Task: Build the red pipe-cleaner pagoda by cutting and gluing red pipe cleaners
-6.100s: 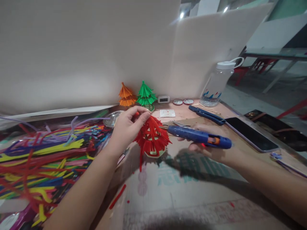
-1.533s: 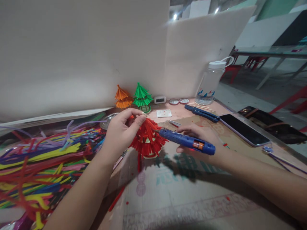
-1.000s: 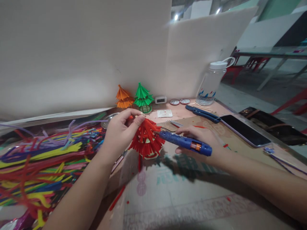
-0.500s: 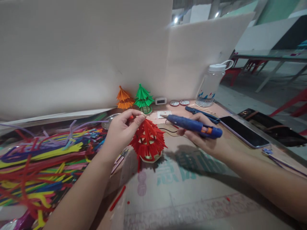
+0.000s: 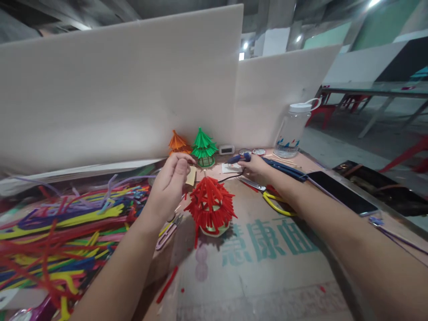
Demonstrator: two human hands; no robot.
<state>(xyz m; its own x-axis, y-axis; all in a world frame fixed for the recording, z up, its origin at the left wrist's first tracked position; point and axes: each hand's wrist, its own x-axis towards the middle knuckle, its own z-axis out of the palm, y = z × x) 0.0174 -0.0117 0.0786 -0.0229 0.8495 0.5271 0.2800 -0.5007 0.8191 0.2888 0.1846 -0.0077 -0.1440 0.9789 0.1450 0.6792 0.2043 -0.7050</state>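
The left hand (image 5: pixel 174 182) is hovering, fingertips bunching together, any hold unclear; the right hand (image 5: pixel 257 165) is gripping a blue plastic glue gun (image 5: pixel 238 158), fingers bent. Nearer, between them, a tiered red fuzzy tree (image 5: pixel 209 217) is standing, yellow-handled metal scissors (image 5: pixel 274 206) lying right.

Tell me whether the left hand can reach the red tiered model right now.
Likely yes: the left hand is close beside the red tiered model, whose near side looks unobstructed. The blue glue gun is with the right hand, away from the model. I can't tell whether the left hand holds anything.
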